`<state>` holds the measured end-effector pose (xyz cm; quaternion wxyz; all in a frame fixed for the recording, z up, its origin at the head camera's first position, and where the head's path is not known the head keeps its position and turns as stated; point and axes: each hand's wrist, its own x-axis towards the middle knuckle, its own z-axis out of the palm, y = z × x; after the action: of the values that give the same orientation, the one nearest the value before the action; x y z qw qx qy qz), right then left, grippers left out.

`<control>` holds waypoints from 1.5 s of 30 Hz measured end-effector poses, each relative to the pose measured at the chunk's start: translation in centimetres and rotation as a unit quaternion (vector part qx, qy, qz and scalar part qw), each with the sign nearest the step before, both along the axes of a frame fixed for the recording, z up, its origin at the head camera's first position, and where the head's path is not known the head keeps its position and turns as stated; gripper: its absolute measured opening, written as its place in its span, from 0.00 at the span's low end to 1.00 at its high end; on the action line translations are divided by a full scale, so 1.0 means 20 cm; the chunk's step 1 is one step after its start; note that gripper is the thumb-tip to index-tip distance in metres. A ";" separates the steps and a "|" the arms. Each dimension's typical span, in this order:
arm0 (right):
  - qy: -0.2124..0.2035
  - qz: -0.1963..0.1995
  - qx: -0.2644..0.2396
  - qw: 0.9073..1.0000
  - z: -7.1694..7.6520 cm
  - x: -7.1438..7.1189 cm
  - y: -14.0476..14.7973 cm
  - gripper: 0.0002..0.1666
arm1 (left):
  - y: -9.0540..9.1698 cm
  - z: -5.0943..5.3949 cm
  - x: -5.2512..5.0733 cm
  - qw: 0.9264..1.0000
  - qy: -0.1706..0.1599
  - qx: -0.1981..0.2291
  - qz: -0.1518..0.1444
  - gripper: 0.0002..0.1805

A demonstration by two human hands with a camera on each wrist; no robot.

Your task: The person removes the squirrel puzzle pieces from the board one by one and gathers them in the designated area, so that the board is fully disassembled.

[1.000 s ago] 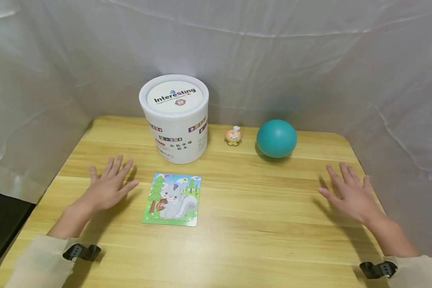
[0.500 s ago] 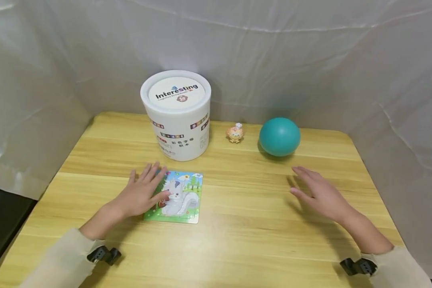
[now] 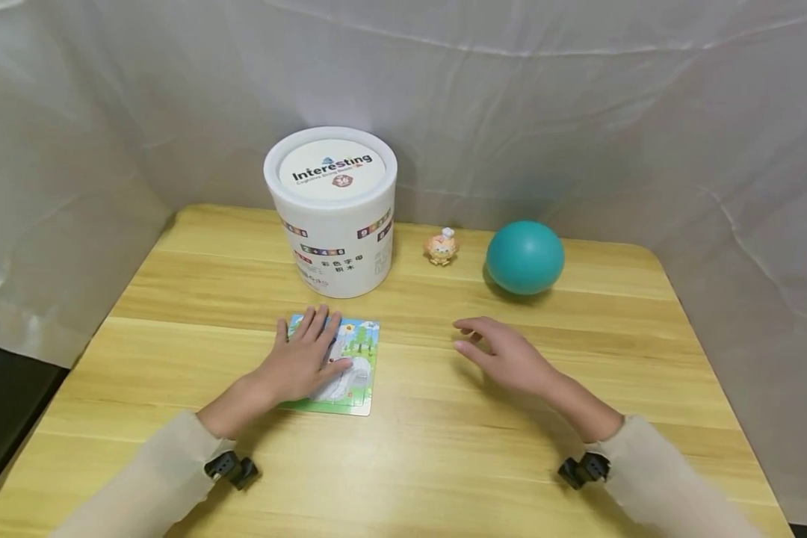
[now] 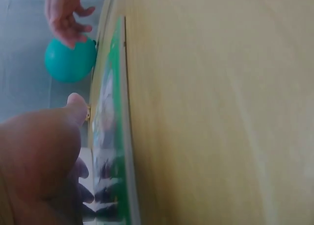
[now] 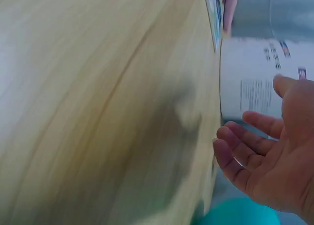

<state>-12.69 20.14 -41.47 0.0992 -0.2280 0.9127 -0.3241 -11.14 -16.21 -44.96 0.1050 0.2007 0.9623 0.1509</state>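
A flat square picture puzzle [image 3: 359,385] with a grey squirrel lies on the wooden table. Over its left part my left hand [image 3: 299,366] spreads its fingers, covering much of the squirrel. In the left wrist view the fingers seem slightly above the puzzle [image 4: 120,83], their dark reflections on its surface; contact cannot be made out. To the right of the puzzle, my right hand [image 3: 511,362] hovers above the table with loosely bent fingers and holds nothing. In the right wrist view that hand [image 5: 274,161] has a visible gap between thumb and fingers.
Behind the puzzle stands a large white lidded tub [image 3: 339,232] with printed labels. A small orange figurine [image 3: 441,248] with a white hat sits right of it, then a teal ball [image 3: 525,258]. Grey cloth [image 3: 545,112] hangs behind the table [image 3: 430,471].
My left hand has moved right, from beside the puzzle to over it. The right hand has come left from the table's right side, its spread fingers drawing together. The objects stay in place.
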 end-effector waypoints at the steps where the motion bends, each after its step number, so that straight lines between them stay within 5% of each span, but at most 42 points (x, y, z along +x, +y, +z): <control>1: -0.006 0.000 -0.012 1.000 0.00 -0.01 -0.04 0.29 | 0.01 0.00 0.00 1.000 0.001 -0.002 0.002 0.48; 13: -0.058 -0.040 -0.088 0.994 -0.10 -0.14 -0.41 0.17 | 0.03 -0.05 0.01 1.000 -0.003 0.001 0.006 0.51; 22: -0.080 -0.058 -0.106 0.989 -0.15 -0.19 -0.55 0.14 | 0.02 -0.13 -0.01 1.000 0.002 0.000 0.001 0.51; 29: -0.088 -0.062 -0.105 0.989 -0.19 -0.19 -0.62 0.11 | 0.04 -0.07 0.01 1.000 0.013 0.007 0.002 0.49; 45: -0.085 -0.053 -0.065 0.993 -0.17 -0.20 -0.69 0.09 | 0.04 -0.07 0.02 1.000 0.021 0.009 0.000 0.48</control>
<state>-16.60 6.34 -44.89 0.1438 -0.1571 0.8890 -0.4054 -10.75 -15.39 -46.33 0.0826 0.2047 0.9628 0.1556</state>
